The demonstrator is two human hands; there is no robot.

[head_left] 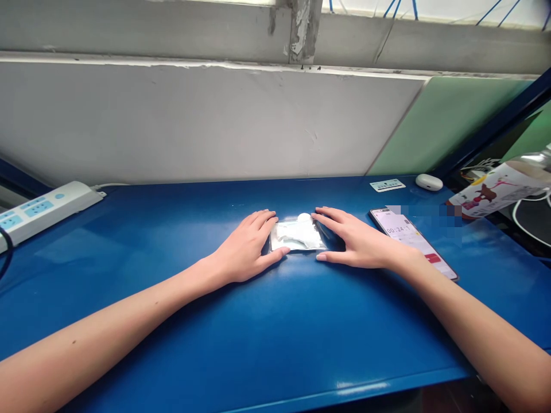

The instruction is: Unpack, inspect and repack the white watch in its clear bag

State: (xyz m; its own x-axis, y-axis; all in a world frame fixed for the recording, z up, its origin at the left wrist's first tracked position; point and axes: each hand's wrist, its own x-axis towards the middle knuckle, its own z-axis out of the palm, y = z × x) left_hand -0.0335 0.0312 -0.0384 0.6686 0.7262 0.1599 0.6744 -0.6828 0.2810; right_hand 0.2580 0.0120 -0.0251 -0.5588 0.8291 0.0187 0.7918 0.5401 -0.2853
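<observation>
A small, flat, shiny packet [297, 235], whitish and apparently clear plastic at its edges, lies on the blue table [241, 344]. Glare hides what it contains. At its upper edge is a round white piece [305, 218]. My left hand [252, 244] rests at the packet's left side, fingers stretched out and the thumb along its lower edge. On the other side, my right hand [346, 238] has thumb and fingers spread apart around the packet's right end. Its index finger is close to the round white piece; whether they touch I cannot tell.
A phone [413, 241] showing a timer lies just beyond my right wrist. Behind it are a small printed card [387, 185] and a white earbud case [429, 182]. A labelled bottle [503, 183] leans at the right edge. On the far left sits a white power strip [47, 209].
</observation>
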